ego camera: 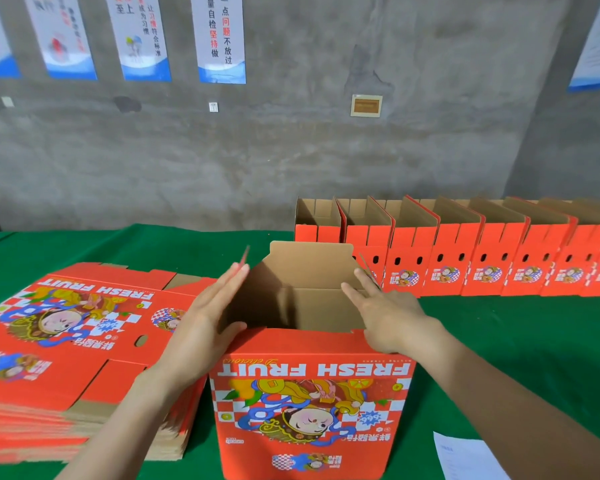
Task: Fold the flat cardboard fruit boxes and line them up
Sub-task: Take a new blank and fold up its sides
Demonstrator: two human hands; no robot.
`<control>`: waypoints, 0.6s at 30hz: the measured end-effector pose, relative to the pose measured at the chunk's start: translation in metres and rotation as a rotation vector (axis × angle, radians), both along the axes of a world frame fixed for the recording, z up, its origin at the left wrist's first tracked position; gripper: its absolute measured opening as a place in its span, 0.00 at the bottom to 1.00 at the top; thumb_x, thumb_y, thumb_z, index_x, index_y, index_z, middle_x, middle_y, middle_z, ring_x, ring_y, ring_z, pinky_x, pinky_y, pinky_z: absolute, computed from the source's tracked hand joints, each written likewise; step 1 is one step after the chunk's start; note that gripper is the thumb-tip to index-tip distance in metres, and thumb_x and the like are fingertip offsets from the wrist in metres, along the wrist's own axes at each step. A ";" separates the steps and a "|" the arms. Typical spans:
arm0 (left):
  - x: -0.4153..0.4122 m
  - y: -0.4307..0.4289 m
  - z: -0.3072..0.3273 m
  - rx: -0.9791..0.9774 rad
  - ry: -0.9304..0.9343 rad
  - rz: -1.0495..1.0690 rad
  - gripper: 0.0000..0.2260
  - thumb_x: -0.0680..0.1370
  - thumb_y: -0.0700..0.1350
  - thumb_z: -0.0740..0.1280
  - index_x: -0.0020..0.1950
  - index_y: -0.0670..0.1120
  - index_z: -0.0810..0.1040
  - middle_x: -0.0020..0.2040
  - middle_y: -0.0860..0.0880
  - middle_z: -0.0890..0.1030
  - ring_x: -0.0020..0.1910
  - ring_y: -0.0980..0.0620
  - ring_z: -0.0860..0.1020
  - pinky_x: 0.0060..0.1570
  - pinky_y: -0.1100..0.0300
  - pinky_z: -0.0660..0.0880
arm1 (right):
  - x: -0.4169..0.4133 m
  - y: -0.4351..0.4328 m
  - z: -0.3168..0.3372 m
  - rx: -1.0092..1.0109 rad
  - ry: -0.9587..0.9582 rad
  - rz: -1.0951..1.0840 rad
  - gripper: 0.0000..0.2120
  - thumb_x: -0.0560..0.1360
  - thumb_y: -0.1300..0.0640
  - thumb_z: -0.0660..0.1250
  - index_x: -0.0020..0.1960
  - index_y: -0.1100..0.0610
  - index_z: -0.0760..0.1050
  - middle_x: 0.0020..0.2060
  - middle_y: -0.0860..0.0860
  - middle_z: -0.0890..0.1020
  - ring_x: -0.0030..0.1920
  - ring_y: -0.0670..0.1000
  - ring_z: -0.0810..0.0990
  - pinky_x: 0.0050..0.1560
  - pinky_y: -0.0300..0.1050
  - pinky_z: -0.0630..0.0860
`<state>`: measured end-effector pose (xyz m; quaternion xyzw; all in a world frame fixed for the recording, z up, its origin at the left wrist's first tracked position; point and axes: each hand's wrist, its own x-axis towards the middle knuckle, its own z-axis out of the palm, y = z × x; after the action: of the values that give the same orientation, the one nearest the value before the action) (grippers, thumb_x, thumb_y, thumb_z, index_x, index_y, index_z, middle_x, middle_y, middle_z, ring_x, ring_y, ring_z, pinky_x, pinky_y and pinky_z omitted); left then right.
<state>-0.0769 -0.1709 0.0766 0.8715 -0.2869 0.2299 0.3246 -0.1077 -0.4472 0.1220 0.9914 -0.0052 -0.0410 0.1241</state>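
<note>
Pressing the open box's sides are left hand and right hand.

Single head-worn wide-angle view, forward and down, close over the green table, toward the concrete wall.

on my feed: the upright box shows a bright red-orange front with white "fresh fruit" lettering, a red-and-white checkerboard and a cartoon figure in yellow, blue and brown; its inside is plain brown cardboard. the stack of flat boxes carries the same red print, its edges striped brown and red. the row of folded boxes is red outside, brown inside, each with a small checkered badge. i see a green surface, a mottled grey wall, white posters banded blue at the foot.
</note>
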 end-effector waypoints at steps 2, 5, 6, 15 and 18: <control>0.000 0.003 -0.001 0.030 0.013 -0.068 0.43 0.73 0.36 0.71 0.75 0.66 0.51 0.70 0.65 0.66 0.69 0.66 0.63 0.66 0.71 0.60 | 0.003 0.004 0.003 0.000 0.031 -0.007 0.45 0.71 0.69 0.59 0.77 0.47 0.36 0.75 0.53 0.32 0.44 0.55 0.77 0.30 0.44 0.68; 0.002 0.004 0.000 0.054 0.168 -0.115 0.33 0.75 0.49 0.69 0.74 0.67 0.57 0.64 0.64 0.74 0.65 0.67 0.70 0.61 0.72 0.65 | 0.001 0.008 0.009 -0.020 0.044 -0.002 0.45 0.71 0.70 0.59 0.78 0.49 0.36 0.75 0.56 0.32 0.42 0.54 0.75 0.32 0.44 0.71; 0.005 0.005 0.001 0.084 0.199 -0.110 0.26 0.76 0.53 0.66 0.73 0.63 0.62 0.63 0.61 0.76 0.64 0.64 0.72 0.59 0.72 0.66 | 0.000 0.009 0.010 -0.020 0.040 0.005 0.45 0.71 0.70 0.59 0.78 0.50 0.37 0.75 0.56 0.33 0.41 0.54 0.74 0.32 0.44 0.71; 0.047 -0.027 0.018 0.499 0.326 0.208 0.37 0.72 0.44 0.66 0.77 0.58 0.52 0.78 0.48 0.41 0.76 0.43 0.47 0.73 0.46 0.51 | -0.004 0.000 -0.006 0.024 -0.069 0.060 0.42 0.74 0.66 0.61 0.78 0.47 0.41 0.77 0.52 0.36 0.64 0.61 0.70 0.53 0.52 0.73; 0.053 -0.031 0.012 0.376 0.455 0.122 0.42 0.71 0.46 0.69 0.78 0.55 0.48 0.78 0.49 0.42 0.76 0.41 0.47 0.72 0.50 0.53 | -0.007 -0.013 -0.018 0.145 -0.228 0.262 0.37 0.76 0.60 0.64 0.77 0.45 0.47 0.76 0.44 0.38 0.77 0.56 0.37 0.73 0.57 0.37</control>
<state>-0.0239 -0.2020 0.0890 0.9611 -0.1913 -0.0092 0.1990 -0.1151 -0.4605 0.1038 0.9882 0.1127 0.0879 0.0553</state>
